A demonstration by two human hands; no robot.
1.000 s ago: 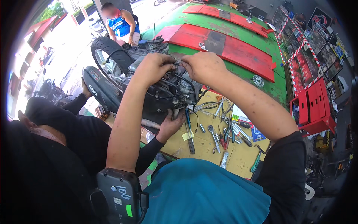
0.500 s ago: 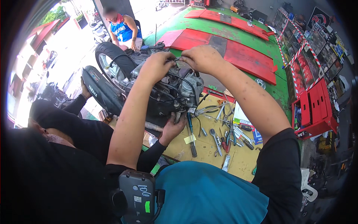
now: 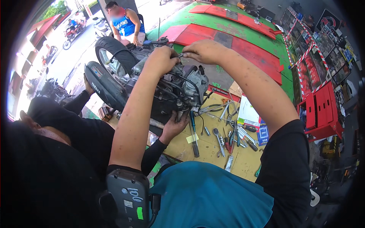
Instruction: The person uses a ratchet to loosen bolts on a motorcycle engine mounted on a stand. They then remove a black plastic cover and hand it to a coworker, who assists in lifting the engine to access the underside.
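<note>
Above the motorcycle engine (image 3: 194, 88), both hands meet at a thin, small piece that I cannot make out. My left hand (image 3: 162, 61) is closed, its fingertips pinching at the left side of that piece. From the right, my right hand (image 3: 207, 51) comes in with thumb and forefinger pressed together at its other side. Black hoses (image 3: 167, 84) loop over the engine just below. A co-worker's hand (image 3: 175, 128) supports the engine from underneath, and that person's other hand (image 3: 88, 84) grips the black rear fender (image 3: 102, 84) by the wheel (image 3: 116, 57).
Pliers, a ratchet (image 3: 218, 137), screwdrivers (image 3: 194, 142) and sockets lie on the tan-covered bench (image 3: 207, 152). The co-worker (image 3: 72, 129) leans in close on my left. A seated person (image 3: 127, 24) is beyond the wheel. Red lift ramps (image 3: 243, 53) and a red tool cabinet (image 3: 321, 108) stand farther off.
My right hand has risen slightly, and its fingers have straightened a little. The seated person's head has lifted. A red motorcycle with riders has come into sight on the street.
</note>
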